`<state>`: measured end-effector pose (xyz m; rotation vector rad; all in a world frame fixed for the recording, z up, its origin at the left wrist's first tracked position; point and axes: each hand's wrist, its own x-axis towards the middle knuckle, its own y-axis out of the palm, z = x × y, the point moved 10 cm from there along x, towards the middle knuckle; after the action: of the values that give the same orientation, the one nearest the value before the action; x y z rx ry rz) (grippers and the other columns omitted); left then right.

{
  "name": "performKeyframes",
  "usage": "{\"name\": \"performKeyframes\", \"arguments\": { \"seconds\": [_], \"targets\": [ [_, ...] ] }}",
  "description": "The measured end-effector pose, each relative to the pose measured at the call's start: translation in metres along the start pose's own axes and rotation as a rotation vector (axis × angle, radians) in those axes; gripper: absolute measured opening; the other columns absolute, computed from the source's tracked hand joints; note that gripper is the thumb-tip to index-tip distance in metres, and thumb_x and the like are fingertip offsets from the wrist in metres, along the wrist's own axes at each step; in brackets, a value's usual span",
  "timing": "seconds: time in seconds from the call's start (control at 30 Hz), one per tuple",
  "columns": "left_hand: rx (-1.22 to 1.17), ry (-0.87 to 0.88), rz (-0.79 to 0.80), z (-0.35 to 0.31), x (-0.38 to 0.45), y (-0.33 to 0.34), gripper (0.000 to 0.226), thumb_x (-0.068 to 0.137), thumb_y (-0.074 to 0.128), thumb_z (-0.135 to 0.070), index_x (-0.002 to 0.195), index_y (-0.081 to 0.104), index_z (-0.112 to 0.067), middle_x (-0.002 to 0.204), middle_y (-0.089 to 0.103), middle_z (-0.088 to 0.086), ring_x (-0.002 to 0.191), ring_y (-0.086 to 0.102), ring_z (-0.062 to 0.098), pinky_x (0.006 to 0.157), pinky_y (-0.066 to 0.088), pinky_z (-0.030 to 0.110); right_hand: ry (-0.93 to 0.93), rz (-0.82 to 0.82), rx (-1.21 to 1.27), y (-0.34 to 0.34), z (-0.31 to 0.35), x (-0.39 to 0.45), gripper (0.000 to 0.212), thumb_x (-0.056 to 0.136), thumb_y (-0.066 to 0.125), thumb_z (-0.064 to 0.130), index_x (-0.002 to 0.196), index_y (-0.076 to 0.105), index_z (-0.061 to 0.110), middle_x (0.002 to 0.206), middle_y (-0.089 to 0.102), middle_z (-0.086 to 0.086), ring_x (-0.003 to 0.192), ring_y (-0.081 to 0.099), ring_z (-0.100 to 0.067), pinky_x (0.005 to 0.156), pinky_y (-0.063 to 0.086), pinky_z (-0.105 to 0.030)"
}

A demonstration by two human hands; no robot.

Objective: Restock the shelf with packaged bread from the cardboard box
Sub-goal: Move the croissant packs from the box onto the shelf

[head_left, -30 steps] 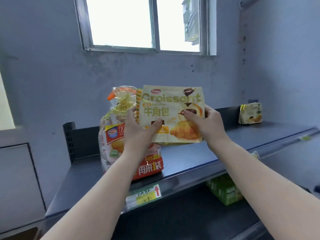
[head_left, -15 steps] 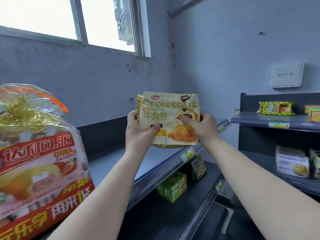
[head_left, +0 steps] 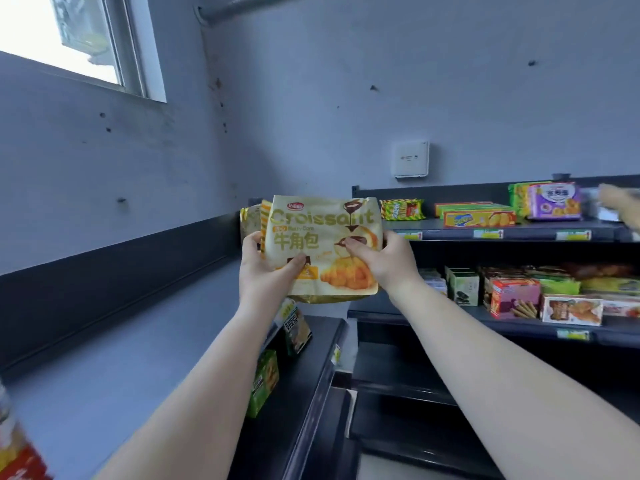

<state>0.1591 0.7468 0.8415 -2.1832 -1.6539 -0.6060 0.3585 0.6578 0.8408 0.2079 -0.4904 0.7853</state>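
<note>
- Nearest, at the lower left corner: only a blurred red and yellow edge of the large bread bag (head_left: 15,448) is showing, where half a second ago that bag was filling the left side of the view; the view is now facing further right.
- Both bare forearms are reaching up and forward from the bottom edge, meeting at the middle of the view.
- The left hand (head_left: 265,271) is gripping the left side of the croissant pack (head_left: 323,249), thumb lying across the front near its lower edge and fingers curled behind.
- The right hand (head_left: 388,261) is gripping the right side, thumb pressing on the printed croissant picture and fingers wrapped round the back; the hold is the same as in the earlier frames.
- The croissant pack is being held upright, front facing the camera, in the air over the right end of the grey shelf (head_left: 121,341); its lower edge is not touching the shelf. A second pack's edge is showing just behind its left side.
- Below the shelf's right end, green boxes (head_left: 266,382) are standing on a lower tier.
- Further off at the right, a side shelf (head_left: 502,226) is now coming into fuller view, carrying biscuit boxes (head_left: 479,218) on its top tier and more packets beneath.
- Farthest: the wall, a white wall unit (head_left: 410,159) and the window (head_left: 79,43), now sitting at the upper left corner.
</note>
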Motion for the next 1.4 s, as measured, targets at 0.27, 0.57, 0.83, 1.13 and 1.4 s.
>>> {"name": "performKeyframes", "arguments": {
  "seconds": [0.27,0.57,0.83,1.13,1.4],
  "targets": [
    [-0.114,-0.056,0.147,0.036,0.015,0.081,0.052,0.076,0.075,-0.011,0.113,0.042,-0.023,0.097,0.062,-0.007,0.087,0.063,0.007,0.073,0.054,0.024,0.045,-0.120,-0.111,-0.063,-0.030,0.017,0.017,0.079,0.075,0.022,0.090,0.063,0.016,0.084,0.066,0.005,0.084,0.066,-0.016,0.082,0.055,-0.035],
    [-0.090,-0.061,0.135,0.085,0.091,0.151,0.055,0.075,0.076,-0.011,0.116,0.042,-0.022,0.103,0.062,-0.005,0.089,0.064,0.008,0.070,0.056,0.025,0.047,-0.112,-0.104,-0.082,-0.095,0.116,0.018,0.079,0.074,0.023,0.090,0.063,0.014,0.086,0.066,0.001,0.088,0.066,-0.021,0.081,0.055,-0.035],
    [-0.013,-0.062,0.038,0.130,0.189,0.208,0.051,0.076,0.075,-0.011,0.113,0.043,-0.022,0.093,0.060,-0.013,0.082,0.062,0.002,0.069,0.057,0.024,0.055,-0.010,-0.043,-0.073,-0.161,0.250,0.022,0.080,0.073,0.024,0.096,0.064,0.013,0.099,0.069,-0.006,0.095,0.066,-0.023,0.084,0.055,-0.038],
    [0.108,-0.067,-0.092,0.196,0.309,0.226,0.049,0.074,0.076,-0.018,0.109,0.042,-0.028,0.089,0.058,-0.017,0.083,0.062,0.006,0.079,0.057,0.040,0.024,0.092,0.002,-0.017,-0.229,0.382,0.012,0.081,0.073,0.026,0.083,0.061,0.024,0.088,0.066,0.004,0.093,0.065,-0.021,0.084,0.055,-0.037],
    [0.207,-0.114,-0.268,0.248,0.388,0.190,0.050,0.076,0.074,-0.021,0.115,0.043,-0.022,0.089,0.058,-0.013,0.086,0.063,0.014,0.078,0.057,0.041,0.021,0.276,0.094,0.081,-0.278,0.473,0.015,0.077,0.076,0.030,0.083,0.063,0.026,0.095,0.069,0.000,0.094,0.067,-0.024,0.085,0.056,-0.041]
  ]
}}
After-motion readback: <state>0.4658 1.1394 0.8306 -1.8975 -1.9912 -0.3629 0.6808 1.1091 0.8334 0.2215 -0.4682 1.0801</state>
